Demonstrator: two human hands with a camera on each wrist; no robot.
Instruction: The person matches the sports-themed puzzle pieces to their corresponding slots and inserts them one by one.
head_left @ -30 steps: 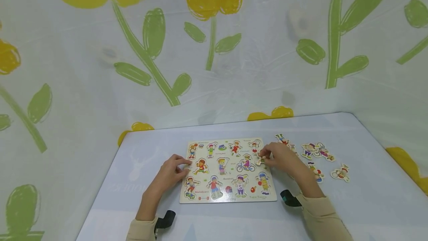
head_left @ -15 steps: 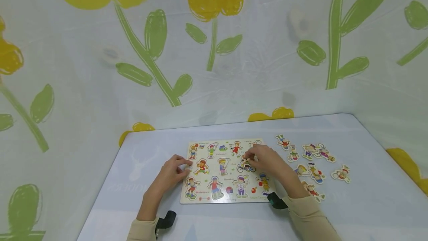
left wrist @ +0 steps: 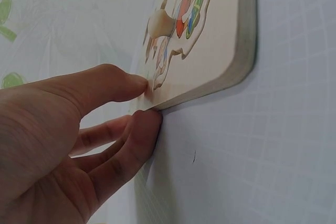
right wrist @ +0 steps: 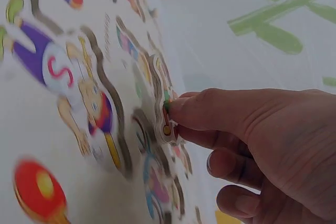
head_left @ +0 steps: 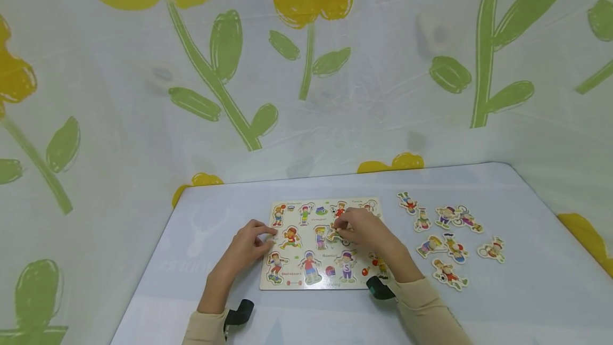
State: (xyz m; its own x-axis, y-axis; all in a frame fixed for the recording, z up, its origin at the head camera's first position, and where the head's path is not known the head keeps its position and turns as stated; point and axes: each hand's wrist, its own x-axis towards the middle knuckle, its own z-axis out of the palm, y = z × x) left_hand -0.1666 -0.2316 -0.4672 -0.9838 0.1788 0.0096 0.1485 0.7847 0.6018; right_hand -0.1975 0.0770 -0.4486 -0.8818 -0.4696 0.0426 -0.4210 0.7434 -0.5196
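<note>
In the head view the right hand (head_left: 362, 226), the nearer one, pinches a puzzle piece (head_left: 331, 235) at its left over the puzzle board (head_left: 306, 241), just right of the golf figure (head_left: 319, 239). The left wrist view shows the left hand (left wrist: 68, 129) lightly gripping the board's left edge between thumb and finger. In the right wrist view, thumb and fingertip close on the piece, its long axis too foreshortened to judge.
</note>
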